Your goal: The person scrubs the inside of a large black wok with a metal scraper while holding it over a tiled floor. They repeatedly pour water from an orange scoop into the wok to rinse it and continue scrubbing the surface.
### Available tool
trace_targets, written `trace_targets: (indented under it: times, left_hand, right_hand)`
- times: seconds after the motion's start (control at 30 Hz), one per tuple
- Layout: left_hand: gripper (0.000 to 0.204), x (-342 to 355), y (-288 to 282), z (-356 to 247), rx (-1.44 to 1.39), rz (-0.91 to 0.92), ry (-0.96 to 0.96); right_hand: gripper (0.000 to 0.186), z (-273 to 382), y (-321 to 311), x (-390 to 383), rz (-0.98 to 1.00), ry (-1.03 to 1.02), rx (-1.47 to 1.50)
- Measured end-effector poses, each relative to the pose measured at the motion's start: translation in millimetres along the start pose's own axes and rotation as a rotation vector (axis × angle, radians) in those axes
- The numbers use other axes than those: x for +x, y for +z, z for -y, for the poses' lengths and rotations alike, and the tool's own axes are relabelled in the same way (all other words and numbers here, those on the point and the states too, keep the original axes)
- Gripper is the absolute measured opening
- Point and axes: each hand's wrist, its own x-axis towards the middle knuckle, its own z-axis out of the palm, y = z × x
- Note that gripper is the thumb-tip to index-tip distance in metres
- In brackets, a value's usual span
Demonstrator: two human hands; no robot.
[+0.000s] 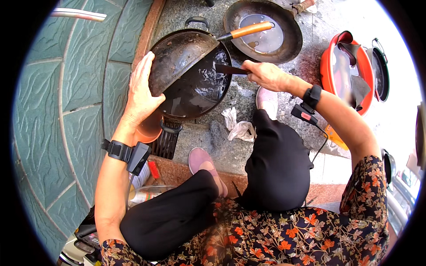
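A dark wok (220, 98) with two loop handles holds water on the stone ground before me. Tilted in its far left half is a dark, scuffed pan (181, 57) with a wooden handle (252, 31) that reaches out over the right rim. My left hand (144, 91) grips this pan's left edge, thumb near the wok's rim and fingers along the outside. From the right, my right hand (267, 76) is closed on a flat dark strip (231, 69), perhaps a scraper or knife. Its tip reaches over the water; the grip end is hidden in my fingers.
Behind the wok rests another wok (293, 37) with cloudy water. At right stand an orange-red basin (328, 75) with dark pieces inside and a black bucket (380, 75). Crumpled white tissue (239, 126) lies near my feet. A drain grate (165, 144) and orange pot (148, 128) are at left.
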Motion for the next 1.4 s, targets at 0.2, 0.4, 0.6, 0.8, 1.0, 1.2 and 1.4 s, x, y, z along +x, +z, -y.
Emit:
trace_targets:
  times: [0.2, 0.4, 0.6, 0.8, 1.0, 1.2, 1.4]
  left_hand:
    - [0.109, -1.3, 1.5, -10.5, 0.027, 0.017, 0.005]
    - [0.106, -4.5, 4.4, -14.8, 0.033, 0.04, -0.022]
    - [0.107, -4.2, 3.5, -12.3, 0.028, 0.039, 0.003]
    - [0.112, -5.3, 2.4, -12.7, 0.045, 0.065, -0.013]
    - [0.113, -5.3, 2.5, -12.5, 0.038, 0.082, -0.012]
    - [0.112, -7.2, 5.5, -9.5, 0.015, 0.081, -0.018]
    - [0.109, -6.6, 1.7, -13.3, 0.024, 0.067, -0.011]
  right_hand:
    - [0.021, -0.9, -9.0, 5.6, -0.194, 0.449, 0.878]
    - [0.029, 21.0, 4.3, 49.5, -0.164, 0.649, 0.948]
    - [0.037, 26.7, -0.9, 54.9, -0.226, 0.201, 0.353]
    - [0.039, 44.7, 4.9, 61.2, -0.208, 0.158, 0.253]
    - [0.035, 35.2, -16.6, 83.7, -0.037, 0.303, 0.115]
    - [0.038, 53.3, 3.4, 84.3, -0.276, 0.016, -0.023]
    - [0.023, 44.5, -14.7, 94.8, -0.225, -0.055, -0.393]
